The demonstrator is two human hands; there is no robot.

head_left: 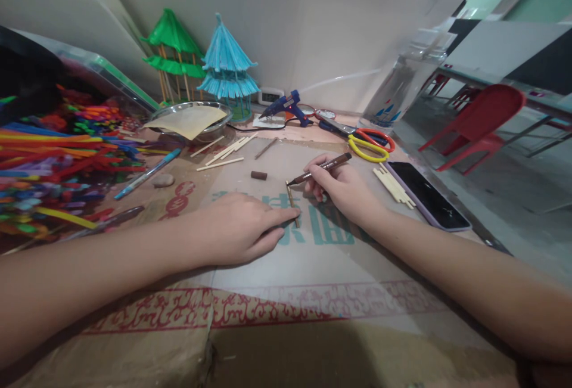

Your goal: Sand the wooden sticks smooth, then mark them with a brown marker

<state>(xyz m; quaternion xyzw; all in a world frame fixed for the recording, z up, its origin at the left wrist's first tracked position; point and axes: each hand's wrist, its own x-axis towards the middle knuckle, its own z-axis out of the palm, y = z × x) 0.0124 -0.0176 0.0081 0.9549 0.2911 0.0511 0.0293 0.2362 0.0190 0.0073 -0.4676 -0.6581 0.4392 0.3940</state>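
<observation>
My right hand [333, 185] is closed round a brown marker pen [328, 166], its tip at the upper end of a thin wooden stick [292, 200]. Much of that stick is coloured brown; its top end looks paler. My left hand [248, 226] holds the stick down with its index fingertip, near the lower end, the other fingers partly curled and hidden. A brown marker cap [258, 175] lies beyond my hands. Further off are several plain sticks [232, 148] and one darker stick [266, 148]. Under the work is a translucent sheet [286, 275] on printed cardboard [134, 316].
Coloured pipe cleaners [67, 155] heap up on the left. Behind stand a green model pavilion [174, 48], a blue one [229, 57], a metal bowl [214, 129] and a blue glue gun [288, 106]. To the right lie scissors [369, 146], short sticks [393, 186] and a phone [426, 194].
</observation>
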